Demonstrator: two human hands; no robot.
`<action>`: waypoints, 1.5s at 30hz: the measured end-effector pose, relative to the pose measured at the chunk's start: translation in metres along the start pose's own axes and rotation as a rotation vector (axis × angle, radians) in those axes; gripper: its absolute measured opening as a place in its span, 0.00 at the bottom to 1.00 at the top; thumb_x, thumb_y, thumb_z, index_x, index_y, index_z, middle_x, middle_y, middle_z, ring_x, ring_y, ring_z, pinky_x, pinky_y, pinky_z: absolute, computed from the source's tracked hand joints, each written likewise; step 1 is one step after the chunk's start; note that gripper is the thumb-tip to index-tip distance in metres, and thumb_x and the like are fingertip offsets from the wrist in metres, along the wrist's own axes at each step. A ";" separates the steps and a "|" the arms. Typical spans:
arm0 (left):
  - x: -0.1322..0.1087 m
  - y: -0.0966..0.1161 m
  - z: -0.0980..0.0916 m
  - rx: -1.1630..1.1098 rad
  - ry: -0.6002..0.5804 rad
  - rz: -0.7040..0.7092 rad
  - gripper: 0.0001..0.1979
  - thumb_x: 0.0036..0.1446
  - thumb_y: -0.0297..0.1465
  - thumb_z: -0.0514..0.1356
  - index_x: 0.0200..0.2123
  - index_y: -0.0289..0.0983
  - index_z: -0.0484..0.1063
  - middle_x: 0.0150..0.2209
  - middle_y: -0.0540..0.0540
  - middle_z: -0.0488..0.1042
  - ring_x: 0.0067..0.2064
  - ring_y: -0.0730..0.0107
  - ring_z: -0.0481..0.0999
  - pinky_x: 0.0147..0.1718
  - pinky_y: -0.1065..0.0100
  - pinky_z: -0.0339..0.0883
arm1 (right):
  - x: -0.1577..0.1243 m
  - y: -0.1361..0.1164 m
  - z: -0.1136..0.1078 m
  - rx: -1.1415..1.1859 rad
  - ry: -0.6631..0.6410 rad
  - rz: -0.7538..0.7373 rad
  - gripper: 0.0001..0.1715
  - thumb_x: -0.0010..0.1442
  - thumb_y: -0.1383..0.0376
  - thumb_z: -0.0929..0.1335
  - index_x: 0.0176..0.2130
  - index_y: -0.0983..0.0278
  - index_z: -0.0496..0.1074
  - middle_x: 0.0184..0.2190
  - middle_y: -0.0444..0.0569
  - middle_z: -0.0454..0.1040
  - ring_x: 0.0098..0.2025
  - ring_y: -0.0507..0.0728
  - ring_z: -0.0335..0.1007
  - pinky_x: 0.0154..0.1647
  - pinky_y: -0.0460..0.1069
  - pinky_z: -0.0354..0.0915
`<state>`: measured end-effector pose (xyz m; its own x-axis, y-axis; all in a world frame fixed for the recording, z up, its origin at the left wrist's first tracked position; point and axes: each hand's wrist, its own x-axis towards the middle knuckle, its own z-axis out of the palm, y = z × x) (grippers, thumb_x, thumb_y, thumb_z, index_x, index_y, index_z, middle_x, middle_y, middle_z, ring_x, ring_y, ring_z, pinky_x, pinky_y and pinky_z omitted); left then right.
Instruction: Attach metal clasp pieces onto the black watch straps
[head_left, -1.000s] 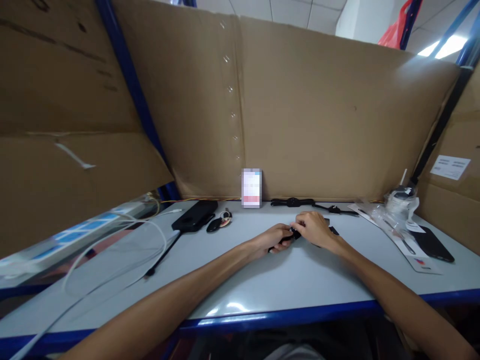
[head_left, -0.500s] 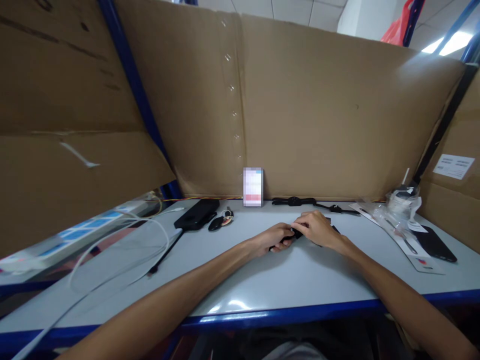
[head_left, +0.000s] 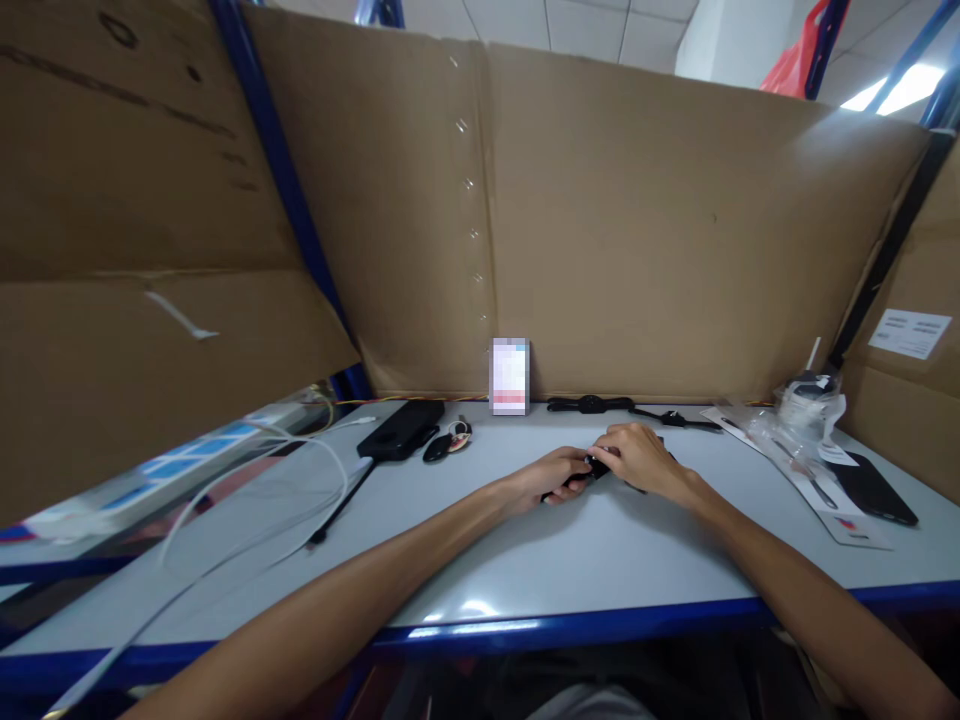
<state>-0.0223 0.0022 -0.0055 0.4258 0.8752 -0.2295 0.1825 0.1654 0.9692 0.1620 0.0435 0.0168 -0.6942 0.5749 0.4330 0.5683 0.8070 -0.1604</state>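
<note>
Over the middle of the table, my left hand (head_left: 556,474) is closed round one end of a black watch (head_left: 597,467). My right hand (head_left: 639,460) bends over the other end, fingers pinched on it. Both hands nearly meet at the dark middle part, and most of the watch is hidden by fingers. Short black ends poke out below the left hand and beyond the right one. Behind the hands lie a black watch with a broad strap (head_left: 591,404) and a second, slimmer black watch (head_left: 673,419).
A lit phone (head_left: 510,377) leans on the cardboard wall (head_left: 637,230). Left are a black power bank (head_left: 401,430), keys (head_left: 448,441), white cables (head_left: 345,470) and a power strip (head_left: 202,465). On the right lie clear packaging (head_left: 795,460) and a dark phone (head_left: 874,490).
The view has shifted slightly, so the things on the left appear a little further right. Both hands keep their hold on the watch, almost unmoved.
</note>
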 end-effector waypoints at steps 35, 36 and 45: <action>-0.003 0.004 0.002 0.010 0.014 -0.030 0.08 0.59 0.34 0.56 0.38 0.39 0.61 0.21 0.59 0.56 0.16 0.82 0.46 0.15 0.75 0.35 | -0.002 0.005 0.001 0.005 0.015 0.067 0.19 0.65 0.62 0.66 0.25 0.64 0.76 0.21 0.44 0.71 0.26 0.51 0.58 0.28 0.47 0.46; -0.004 0.004 0.002 0.008 0.014 -0.031 0.08 0.59 0.35 0.57 0.38 0.38 0.61 0.21 0.59 0.56 0.16 0.82 0.46 0.15 0.75 0.35 | -0.002 0.005 0.001 0.029 -0.005 0.068 0.21 0.65 0.61 0.66 0.24 0.65 0.75 0.20 0.43 0.69 0.25 0.50 0.57 0.28 0.47 0.46; -0.005 0.007 0.004 0.013 0.002 -0.034 0.12 0.59 0.35 0.57 0.45 0.37 0.63 0.20 0.59 0.55 0.17 0.82 0.46 0.16 0.75 0.35 | -0.004 0.000 -0.002 0.040 -0.002 0.013 0.17 0.66 0.62 0.66 0.29 0.63 0.79 0.24 0.45 0.75 0.27 0.51 0.62 0.29 0.47 0.47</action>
<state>-0.0197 -0.0032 0.0021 0.4172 0.8701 -0.2624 0.2084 0.1895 0.9595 0.1652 0.0407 0.0172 -0.6878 0.5858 0.4286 0.5592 0.8041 -0.2016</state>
